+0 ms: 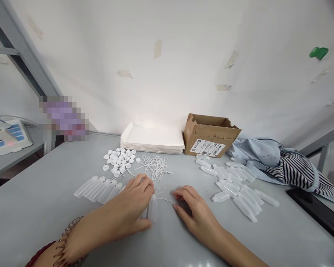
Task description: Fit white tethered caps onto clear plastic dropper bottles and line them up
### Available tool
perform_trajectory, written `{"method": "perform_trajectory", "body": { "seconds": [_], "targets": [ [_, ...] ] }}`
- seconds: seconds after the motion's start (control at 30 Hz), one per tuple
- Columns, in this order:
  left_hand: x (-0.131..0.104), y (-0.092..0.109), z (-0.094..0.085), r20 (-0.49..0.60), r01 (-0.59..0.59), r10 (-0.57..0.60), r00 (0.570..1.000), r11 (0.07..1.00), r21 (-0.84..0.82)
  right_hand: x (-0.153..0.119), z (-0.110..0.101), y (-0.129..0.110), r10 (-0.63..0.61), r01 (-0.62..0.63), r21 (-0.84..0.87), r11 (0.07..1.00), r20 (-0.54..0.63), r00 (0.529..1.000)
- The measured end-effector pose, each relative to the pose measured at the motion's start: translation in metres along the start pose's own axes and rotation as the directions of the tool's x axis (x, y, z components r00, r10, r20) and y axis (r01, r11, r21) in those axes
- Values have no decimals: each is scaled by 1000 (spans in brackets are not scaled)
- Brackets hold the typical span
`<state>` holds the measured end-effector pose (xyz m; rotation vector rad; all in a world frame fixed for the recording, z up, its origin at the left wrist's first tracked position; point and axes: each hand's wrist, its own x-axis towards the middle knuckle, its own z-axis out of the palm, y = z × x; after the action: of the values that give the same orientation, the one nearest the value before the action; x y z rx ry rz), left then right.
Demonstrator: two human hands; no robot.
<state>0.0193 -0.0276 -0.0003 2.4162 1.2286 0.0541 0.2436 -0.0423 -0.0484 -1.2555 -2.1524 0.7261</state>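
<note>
A pale grey table [30,207] fills the lower half of the frame and meets a white wall [183,55] patched with strips of tape; a grey metal beam [19,44] slants across the upper left, and a green clip [318,52] sits on the wall at upper right. At the back centre lies a stack of white trays [153,139], with an open cardboard box [210,135] bearing a printed label just beside it on the right. Right of the box — a heap of blue and striped cloth [284,165]. At far left, on a separate lower surface, stands a white device with blue buttons [9,137]. On the table, mid-frame, lie a scatter of white caps [119,159], a tangle of thin white straps [156,165], a row of clear bottles [97,189] at the left and a looser pile of clear bottles [236,185] at the right. Nothing lies between the hands and these supplies. The left hand [133,205], a coiled band on its wrist, curls its fingers closed around a small clear bottle [153,208] held upright at lower centre. The right hand [193,211] rests near it, fingers bent low on the table — what lies under them cannot be told.
</note>
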Motion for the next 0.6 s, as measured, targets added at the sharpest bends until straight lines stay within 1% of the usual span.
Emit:
{"method": "perform_trajectory", "body": {
  "seconds": [0.17, 0.27, 0.37, 0.43, 0.53, 0.6],
  "targets": [
    [-2, -2, 2, 5, 4, -5, 1000, 1000, 5, 1, -2, -3, 11, -11, 18, 1000, 24, 1000],
    [-2, -5, 4, 14, 15, -15, 1000, 1000, -18, 2, -13, -4, 27, -29, 25, 999, 46, 999],
    [-1, -7, 3, 21, 60, -59, 998, 998, -33, 1, -38, 0, 67, -66, -34, 997, 29, 997],
    [0, -5, 0, 46, 80, -78, 996, 996, -30, 0, -58, 8, 134, -134, -99, 986, -9, 991],
    [1, 0, -4, 108, 92, -88, 990, 995, -27, -4, -88, 22, 203, -223, -163, 961, -127, 971],
    [2, 4, -5, 120, 100, -96, 988, 995, -22, -7, -102, 30, 222, -259, -190, 947, -195, 955]
  ]
}}
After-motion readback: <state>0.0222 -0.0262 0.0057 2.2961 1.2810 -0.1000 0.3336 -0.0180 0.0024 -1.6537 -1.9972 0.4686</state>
